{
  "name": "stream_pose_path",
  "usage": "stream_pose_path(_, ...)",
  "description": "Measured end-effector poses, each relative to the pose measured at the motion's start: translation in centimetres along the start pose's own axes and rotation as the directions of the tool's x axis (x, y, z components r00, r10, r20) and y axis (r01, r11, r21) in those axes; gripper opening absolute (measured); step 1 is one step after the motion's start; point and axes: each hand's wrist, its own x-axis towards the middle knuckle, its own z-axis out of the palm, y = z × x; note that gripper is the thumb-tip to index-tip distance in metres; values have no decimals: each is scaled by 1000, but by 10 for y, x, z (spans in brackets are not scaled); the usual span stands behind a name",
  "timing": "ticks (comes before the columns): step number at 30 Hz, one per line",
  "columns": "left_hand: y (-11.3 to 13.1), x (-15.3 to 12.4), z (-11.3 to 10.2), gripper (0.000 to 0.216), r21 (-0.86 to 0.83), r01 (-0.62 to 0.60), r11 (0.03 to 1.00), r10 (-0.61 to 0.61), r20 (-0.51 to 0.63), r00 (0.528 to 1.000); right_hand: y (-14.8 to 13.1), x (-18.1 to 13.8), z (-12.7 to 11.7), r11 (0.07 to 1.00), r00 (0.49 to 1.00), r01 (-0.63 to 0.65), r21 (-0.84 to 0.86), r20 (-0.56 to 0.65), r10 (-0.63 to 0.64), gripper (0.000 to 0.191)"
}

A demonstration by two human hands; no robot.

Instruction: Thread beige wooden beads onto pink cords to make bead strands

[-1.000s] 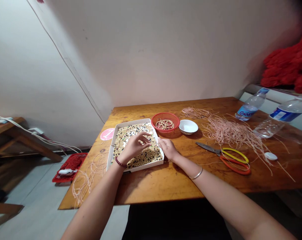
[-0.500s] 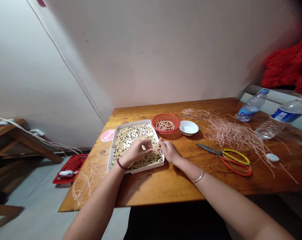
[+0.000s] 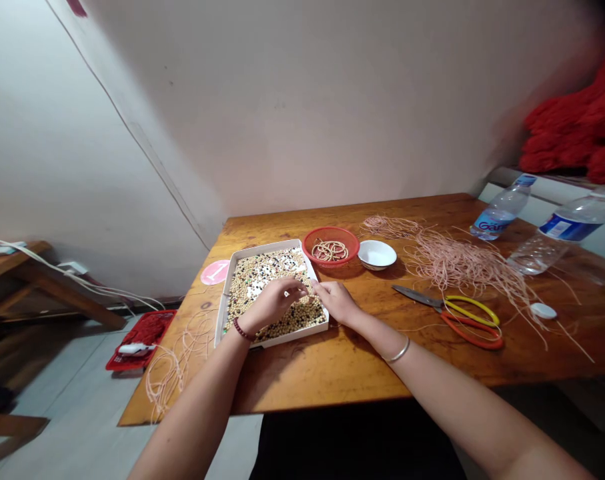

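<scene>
Tan round beads flecked with black and white ones fill a shallow white cardboard tray, which sits near the near edge of our honey-coloured wooden table. Our left hand, with a dark red beaded bracelet at the wrist, arches over the beads inside the tray, its fingers curled and close together. Our right hand, with a thin silver bangle on the forearm, reaches in from the tray's right side, its fingers lying together and pointing toward the other hand. We cannot tell whether either hand pinches anything. Just beyond the tray stand a round red mesh basket holding coiled bead strands and a small white bowl, with a round pink card to the tray's left. Farther right lie a loose tangle of pale pink cord and steel scissors with yellow and orange loop handles. Two clear plastic water bottles lie at the far right, below a heap of red yarn.
</scene>
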Motion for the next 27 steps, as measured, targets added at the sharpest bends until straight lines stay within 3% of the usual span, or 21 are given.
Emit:
stream_pose_path(7, -4, 1, 2, 24, 40, 62, 997, -61, -42, 997, -4, -1, -4, 997, 994, 72, 40, 75, -75, 40)
stream_pose_path(11, -6, -1, 1, 32, 268, 196, 943, -150, -185, 971, 0, 4, -3, 994, 1000, 15, 109, 16, -17, 34)
stream_pose_path(14, -12, -4, 2, 37, 437, 337, 834, -279, -193, 941, 5, 8, 0, 982, 999, -50, 181, 4, 50, 29)
stream_pose_path(16, -15, -6, 3, 37, 477, 377, 794, -358, -134, 924, 7, 11, 2, 968, 996, -87, 237, 17, 85, 26)
stream_pose_path(18, -16, -7, 4, 37, 444, 358, 822, -387, -26, 922, 9, 12, 3, 955, 994, -112, 273, 35, 107, 25)
stream_pose_path(22, -12, -6, 3, 36, 230, 267, 936, -315, 201, 928, 9, 10, 4, 953, 994, -104, 286, 10, 106, 26)
stream_pose_path(27, -7, -6, 2, 36, 76, 228, 971, -241, 317, 917, 8, 7, 4, 968, 995, -88, 234, -26, 97, 35)
